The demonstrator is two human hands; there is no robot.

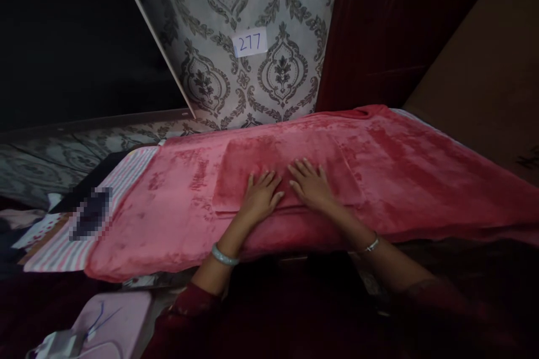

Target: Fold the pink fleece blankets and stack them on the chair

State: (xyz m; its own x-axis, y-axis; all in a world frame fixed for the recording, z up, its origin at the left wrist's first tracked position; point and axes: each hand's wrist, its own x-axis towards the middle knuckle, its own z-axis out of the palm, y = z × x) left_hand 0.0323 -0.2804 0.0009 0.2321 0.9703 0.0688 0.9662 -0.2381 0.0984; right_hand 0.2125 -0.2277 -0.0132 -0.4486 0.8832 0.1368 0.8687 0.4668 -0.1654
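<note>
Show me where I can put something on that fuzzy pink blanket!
The biggest bare patch of spread pink plush blanket lies right of the folded pink plush rectangle; another lies between its left edge and the pink-white-grey striped cloth. Crowded: the rectangle, under the left hand and right hand, and the striped cloth, under a dark, blurred object.

Folded cloth (278, 151): plush pile, soft sheen, brushed patches; cover (164, 202) beneath: like plush, nap uneven, with striped cloth (130, 174), matt and woven-looking, at its edge. Wallpaper (244, 90), matt-looking, damask-patterned; label (250, 42), plain matt paper; screen (84, 39), smooth and dark, slim metallic-looking frame; door (379, 17), smooth, faintly glossy. Bangle (224, 256), polished, stone-like; bracelet (372, 244), shiny silvery metal; stool (126, 314), smooth, plastic-looking.
</note>
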